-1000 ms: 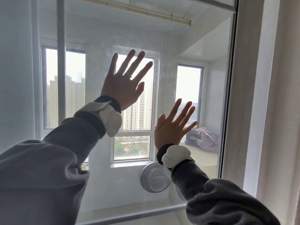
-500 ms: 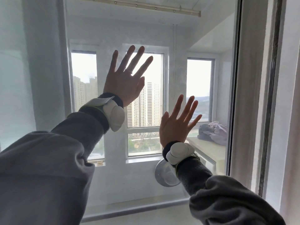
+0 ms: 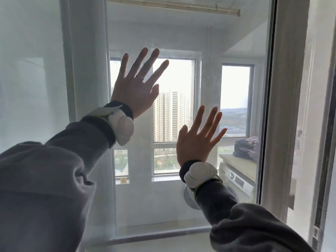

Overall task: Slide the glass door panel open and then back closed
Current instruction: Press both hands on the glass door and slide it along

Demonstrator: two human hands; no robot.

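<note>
I am pressing my left hand [image 3: 135, 91] and right hand [image 3: 196, 140] flat and wide-spread, gripping nothing, against the glass door [image 3: 174, 193] in front of me, its edge beside the frame [image 3: 283, 106] at right. I am judging that even, level palm pressure pushed sideways is guarding against slipping.

Bright daylight came in from the far windows [image 3: 173, 113], so the left hand [image 3: 135, 91] and right hand [image 3: 195, 142] looked dark against it. The sky was washed out white. The glass door panel [image 3: 32, 79] looked milky and hazy on the left. The frame [image 3: 289, 106] on the right looked a bit blurry and tilted.
</note>
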